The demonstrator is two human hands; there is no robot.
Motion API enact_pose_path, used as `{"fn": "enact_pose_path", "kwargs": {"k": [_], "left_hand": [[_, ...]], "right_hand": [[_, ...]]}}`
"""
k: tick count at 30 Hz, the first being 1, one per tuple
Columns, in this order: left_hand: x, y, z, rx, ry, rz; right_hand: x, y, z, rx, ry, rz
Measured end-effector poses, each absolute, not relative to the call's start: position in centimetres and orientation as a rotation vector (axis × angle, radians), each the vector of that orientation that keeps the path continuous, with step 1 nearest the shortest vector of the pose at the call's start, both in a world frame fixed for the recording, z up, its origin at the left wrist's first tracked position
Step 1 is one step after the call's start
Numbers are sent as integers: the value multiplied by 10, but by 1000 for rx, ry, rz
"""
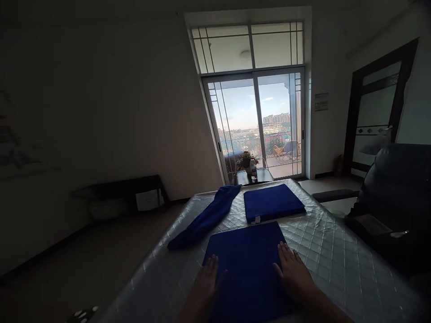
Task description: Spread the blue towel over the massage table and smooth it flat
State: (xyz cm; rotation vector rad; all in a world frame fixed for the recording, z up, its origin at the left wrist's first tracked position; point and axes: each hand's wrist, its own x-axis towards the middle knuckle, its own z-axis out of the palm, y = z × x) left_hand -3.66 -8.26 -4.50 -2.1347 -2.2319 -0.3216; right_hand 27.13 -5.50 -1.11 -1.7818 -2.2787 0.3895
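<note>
A folded blue cloth [249,264] lies flat on the quilted silver mattress [330,242] right in front of me. My left hand [206,280] rests flat along its left edge, fingers stretched forward. On the right edge lies my right hand [292,268], its fingers straight and its thumb out over the cloth. Just beyond is a second folded blue cloth [272,202] with a small white tag at its near corner. To the left of both, a long bunched blue cloth [207,218] stretches slantwise across the mattress.
Past the mattress's far end stands a small dark table [261,177] with a potted plant [247,160] and a bottle [253,169]. A dark chair [395,193] is close on the right. A low dark bench [121,193] stands by the left wall. Sliding glass doors [256,121] are behind.
</note>
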Motion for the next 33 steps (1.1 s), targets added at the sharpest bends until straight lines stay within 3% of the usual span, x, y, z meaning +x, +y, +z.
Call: {"fn": "enact_pose_path", "kwargs": {"k": [12,22,33], "left_hand": [[-40,-80,-36,-2230,-2401,-220],[-41,-83,-40,-2230,-2364,-381],[-32,-88,-34,-2142,-2364,-230]], "right_hand": [[264,-58,-9,-1866,-2366,271],[265,-61,-13,-1865,-2345,381],[269,-70,2,-1897,-2353,472]]}}
